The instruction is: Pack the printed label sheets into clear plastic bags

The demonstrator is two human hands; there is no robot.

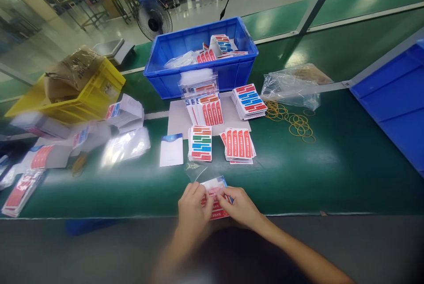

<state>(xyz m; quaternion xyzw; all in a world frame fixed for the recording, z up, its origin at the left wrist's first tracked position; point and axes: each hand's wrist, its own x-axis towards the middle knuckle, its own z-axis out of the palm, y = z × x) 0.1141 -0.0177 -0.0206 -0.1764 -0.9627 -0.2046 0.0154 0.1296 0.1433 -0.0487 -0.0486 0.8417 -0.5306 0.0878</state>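
At the table's near edge, a small set of red-and-white label sheets [217, 211] with a blue-and-white card behind it lies between my hands. My left hand [194, 206] pinches its left side, thumb over the front. On its right side, my right hand [243, 208] is closed with thumb and fingertips together. Whether a clear bag wraps the sheets is hard to tell. Just beyond my left hand is a clear plastic bag [196, 171]. Farther away are a white booklet with a blue top [171, 150], a multicoloured label stack [200, 143] and a red label stack [239, 145].
A blue bin [202, 78] holding labels stands behind the stacks. Red-and-blue labels [249, 100], rubber bands [300, 126] and a plastic bag [291, 87] lie right of it. At left are a yellow crate [92, 100], clear sleeves [127, 146] and bagged labels [23, 193].
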